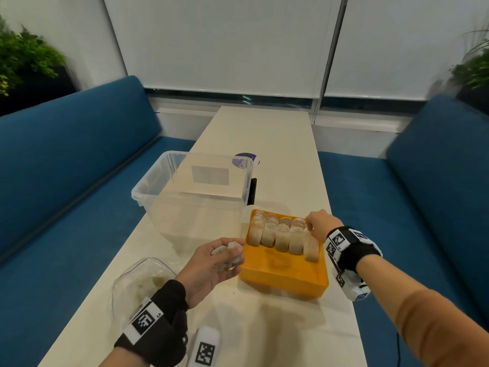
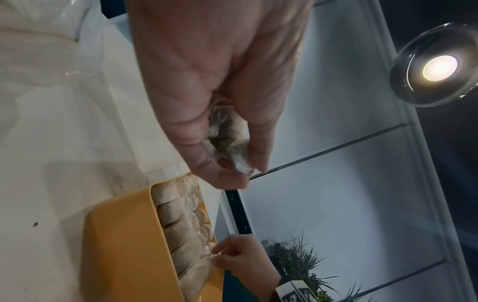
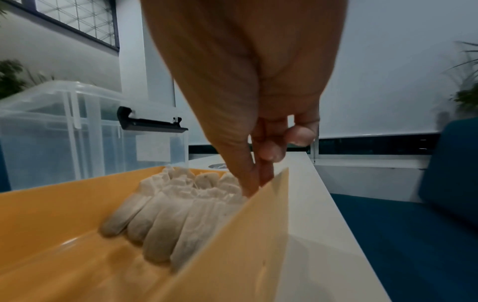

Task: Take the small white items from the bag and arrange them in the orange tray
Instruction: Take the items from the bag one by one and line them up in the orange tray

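Observation:
An orange tray [image 1: 284,271] sits on the white table, with a row of several small white sachets [image 1: 280,234] standing along its far side. My right hand [image 1: 309,227] reaches into the tray's far right corner. There its thumb and forefinger [image 3: 254,181] pinch the top of the last sachet [image 2: 204,259] by the wall. My left hand [image 1: 230,256] hovers just left of the tray and grips a few white sachets [image 2: 227,139] in curled fingers. The clear plastic bag [image 1: 143,279] lies beside my left wrist with more pale items inside.
A large clear storage box [image 1: 190,197] with a black latch [image 3: 150,122] stands directly behind the tray. A purple round sticker [image 1: 244,160] shows beyond it. Blue benches [image 1: 66,168] flank the narrow table [image 1: 264,133] on both sides.

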Motion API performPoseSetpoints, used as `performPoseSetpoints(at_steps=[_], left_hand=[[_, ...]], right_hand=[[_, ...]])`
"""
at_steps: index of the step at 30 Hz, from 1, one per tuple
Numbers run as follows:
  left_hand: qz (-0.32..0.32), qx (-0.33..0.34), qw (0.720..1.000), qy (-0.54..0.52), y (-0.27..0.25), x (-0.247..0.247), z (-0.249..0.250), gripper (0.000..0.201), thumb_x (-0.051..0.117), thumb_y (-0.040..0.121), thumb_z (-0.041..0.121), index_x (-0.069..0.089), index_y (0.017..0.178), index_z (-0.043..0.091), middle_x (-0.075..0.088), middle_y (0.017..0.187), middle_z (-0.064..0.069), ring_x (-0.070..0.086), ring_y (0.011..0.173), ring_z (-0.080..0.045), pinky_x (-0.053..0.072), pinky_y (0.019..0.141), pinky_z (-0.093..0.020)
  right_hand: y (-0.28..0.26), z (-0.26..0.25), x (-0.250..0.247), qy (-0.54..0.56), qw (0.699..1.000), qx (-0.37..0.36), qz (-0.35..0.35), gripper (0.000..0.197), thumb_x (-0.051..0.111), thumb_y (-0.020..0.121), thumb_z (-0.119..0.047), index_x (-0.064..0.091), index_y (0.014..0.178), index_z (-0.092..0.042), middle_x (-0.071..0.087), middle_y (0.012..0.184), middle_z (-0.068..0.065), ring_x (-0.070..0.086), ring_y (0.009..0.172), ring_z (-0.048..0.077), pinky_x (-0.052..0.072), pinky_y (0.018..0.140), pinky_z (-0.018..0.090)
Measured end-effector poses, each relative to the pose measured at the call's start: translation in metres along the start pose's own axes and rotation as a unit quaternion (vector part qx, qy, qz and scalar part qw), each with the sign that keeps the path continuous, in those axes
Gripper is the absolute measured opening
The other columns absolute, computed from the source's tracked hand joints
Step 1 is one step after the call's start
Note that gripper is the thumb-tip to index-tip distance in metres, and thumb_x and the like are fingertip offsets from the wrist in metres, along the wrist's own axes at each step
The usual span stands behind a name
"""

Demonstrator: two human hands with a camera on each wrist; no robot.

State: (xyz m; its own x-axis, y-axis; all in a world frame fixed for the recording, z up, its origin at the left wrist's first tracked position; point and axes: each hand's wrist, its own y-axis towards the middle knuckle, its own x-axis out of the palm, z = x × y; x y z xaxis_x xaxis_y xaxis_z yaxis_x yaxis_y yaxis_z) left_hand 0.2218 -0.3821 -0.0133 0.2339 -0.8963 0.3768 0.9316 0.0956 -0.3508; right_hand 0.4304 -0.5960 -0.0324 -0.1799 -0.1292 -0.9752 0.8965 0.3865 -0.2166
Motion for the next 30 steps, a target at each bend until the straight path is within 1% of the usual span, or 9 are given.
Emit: performPoseSetpoints(at_steps=[3,7,11,13,18,22,25,28,30], left_hand=[[0.004,-0.003,1.0,-0.006,0.0,0.004,0.002,0.035,0.068,0.081,0.023,0.067,0.112,0.005,0.059,0.103,-0.013,0.063,0.086,-0.019,0.057,0.072,-0.028],[0.019,-0.018,0.999,-0.023,0.002,0.012,0.008,0.039,0.052,0.095,0.036,0.066,0.116,0.007,0.057,0.112,-0.012,0.061,0.09,-0.02,0.058,0.075,-0.031],[0.017,-0.036,0.997,-0.073,0.003,0.022,0.015,0.04,0.049,0.098,0.035,0.066,0.115,0.004,0.056,0.12,-0.019,0.062,0.095,-0.026,0.059,0.079,-0.035],[0.005,-0.035,0.995,-0.097,0.003,0.026,0.017,0.034,0.052,0.097,0.028,0.066,0.115,0.002,0.055,0.124,-0.022,0.062,0.095,-0.027,0.059,0.082,-0.035],[-0.033,-0.011,0.996,-0.08,0.003,0.031,0.019,0.027,0.046,0.099,0.007,0.063,0.12,0.006,0.064,0.117,-0.021,0.068,0.092,-0.023,0.06,0.08,-0.032],[-0.027,0.043,0.998,-0.031,0.001,0.029,0.017,0.028,0.055,0.092,-0.005,0.063,0.115,0.007,0.071,0.1,-0.013,0.071,0.09,-0.023,0.059,0.076,-0.031],[-0.032,0.055,0.998,0.003,-0.001,0.025,0.016,0.026,0.065,0.086,0.0,0.065,0.112,0.006,0.069,0.101,-0.015,0.07,0.092,-0.023,0.057,0.074,-0.029],[-0.032,0.058,0.997,0.042,-0.003,0.028,0.016,0.016,0.069,0.084,0.008,0.066,0.1,0.009,0.068,0.093,-0.012,0.069,0.087,-0.019,0.057,0.072,-0.027],[-0.022,0.068,0.997,0.037,-0.002,0.032,0.015,0.016,0.07,0.083,0.012,0.065,0.098,0.009,0.069,0.092,-0.011,0.069,0.084,-0.018,0.057,0.069,-0.025]], right_hand=[[-0.004,0.004,-0.01,0.039,0.999,0.004,0.015,0.028,0.045,0.093,-0.004,0.059,0.115,-0.012,0.056,0.119,0.012,0.06,0.103,0.028,0.05,0.086,0.033],[-0.025,0.003,-0.035,0.136,0.988,-0.016,0.077,0.021,0.05,0.091,-0.009,0.063,0.107,-0.016,0.06,0.114,0.007,0.06,0.097,0.023,0.051,0.084,0.032],[-0.069,-0.026,-0.063,0.25,0.951,-0.123,0.133,0.016,0.056,0.091,-0.015,0.066,0.103,-0.017,0.064,0.097,0.001,0.055,0.083,0.012,0.05,0.081,0.027],[-0.092,-0.046,-0.071,0.278,0.937,-0.173,0.122,0.017,0.058,0.091,-0.023,0.066,0.106,-0.02,0.064,0.095,-0.002,0.053,0.079,0.008,0.047,0.077,0.022],[-0.115,-0.083,-0.06,0.329,0.919,-0.196,0.092,0.027,0.063,0.086,-0.037,0.06,0.112,-0.029,0.064,0.09,-0.008,0.052,0.07,-0.003,0.041,0.064,0.01],[-0.111,-0.084,-0.052,0.394,0.899,-0.14,0.129,0.007,0.067,0.082,-0.021,0.069,0.088,-0.018,0.064,0.071,-0.005,0.053,0.06,0.0,0.039,0.055,0.008],[-0.107,-0.08,-0.06,0.396,0.9,-0.126,0.129,0.005,0.067,0.08,-0.021,0.069,0.076,-0.019,0.063,0.069,-0.008,0.055,0.064,0.004,0.043,0.057,0.011],[-0.107,-0.079,-0.076,0.384,0.904,-0.153,0.111,0.009,0.062,0.086,-0.022,0.069,0.088,-0.015,0.067,0.086,-0.002,0.061,0.079,0.012,0.052,0.071,0.026],[-0.109,-0.079,-0.088,0.395,0.897,-0.175,0.093,0.009,0.06,0.088,-0.021,0.065,0.093,-0.015,0.068,0.086,0.0,0.065,0.071,0.012,0.053,0.064,0.02]])
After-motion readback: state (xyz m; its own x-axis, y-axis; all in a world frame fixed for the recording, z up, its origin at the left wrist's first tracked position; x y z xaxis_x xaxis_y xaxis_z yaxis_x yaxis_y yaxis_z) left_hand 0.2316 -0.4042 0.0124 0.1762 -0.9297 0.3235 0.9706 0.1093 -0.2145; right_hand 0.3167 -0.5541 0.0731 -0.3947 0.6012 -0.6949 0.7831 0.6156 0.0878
